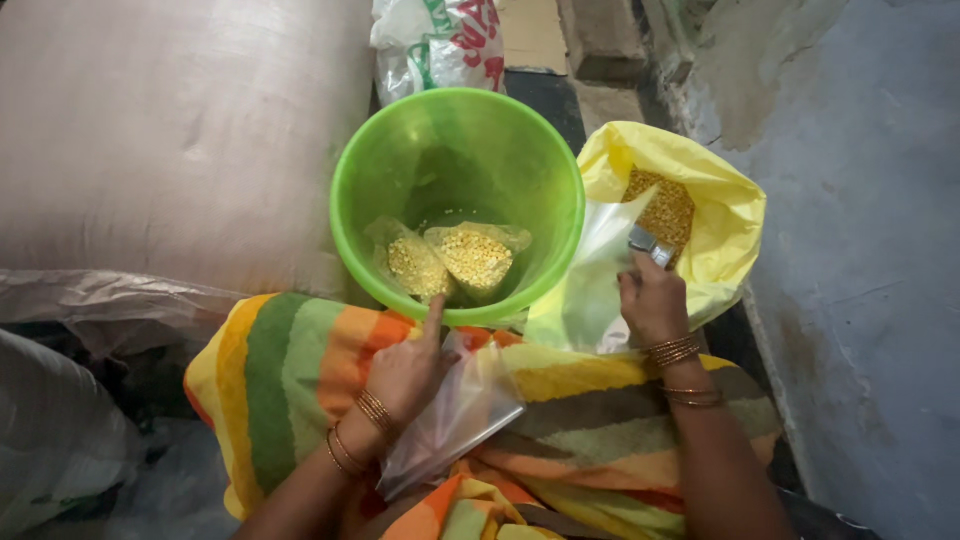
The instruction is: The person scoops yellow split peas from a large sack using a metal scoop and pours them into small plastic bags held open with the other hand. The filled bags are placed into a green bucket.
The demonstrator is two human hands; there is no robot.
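The left hand (405, 370) is pinching an empty clear plastic pouch (455, 415) against the striped orange, green and yellow cloth (290, 370) over the lap, index finger stretching up to the near rim of the round green plastic bucket (458, 205). The pouch is lying flat, its long axis running from the lower left up toward the bucket, open end toward the rim as far as can be made out. The right hand (652, 300) is closing around a small grey metal scoop (650, 245), reaching into the yellow plastic bag of yellow split lentils (665, 205); the scoop's bowl is hidden behind a clear plastic liner (590, 285).

Room is tight: the bucket is touching the cloth's far edge, the yellow bag is sitting just beside it on the right, and a grey wall (860, 250) is crowding in behind. A big pale woven sack (180, 140) is filling the left. Inside the bucket, two small filled clear packets of lentils (450, 260) are resting against the near wall. Both forearms are cut off at the bottom edge.
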